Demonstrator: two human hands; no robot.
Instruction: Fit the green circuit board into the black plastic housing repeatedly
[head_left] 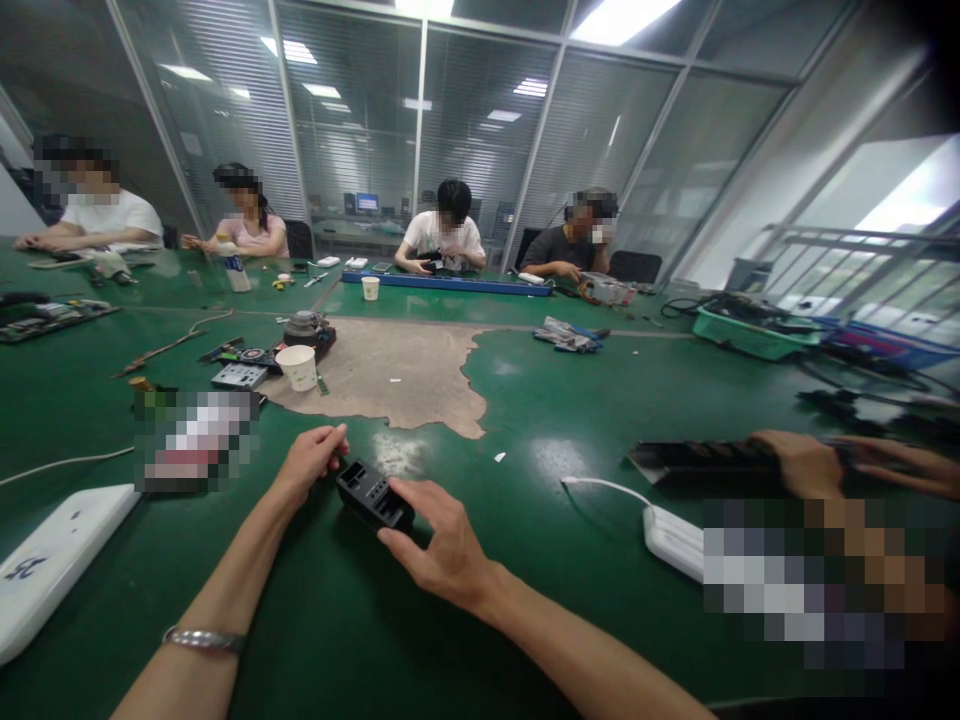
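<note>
A small black plastic box (pixel 373 494) with rectangular slots in its upper face is held just above the green table. My right hand (pixel 444 535) grips its right end, with the thumb below and the fingers on top. At the box's left end, my left hand (pixel 311 462) is closed in a pinch, its fingertips by the corner. What the left fingers hold, if anything, is too small to make out. A metal bracelet (pixel 204 640) circles my left wrist.
Ahead lie a paper cup (pixel 297 368), a metal-cased part (pixel 240 376) and a worn bare patch (pixel 405 375). At left is a white power bank (pixel 67 560). On the right, another person's hand (pixel 806 462) holds a long black part (pixel 705 462); behind stands a green basket (pixel 750 335).
</note>
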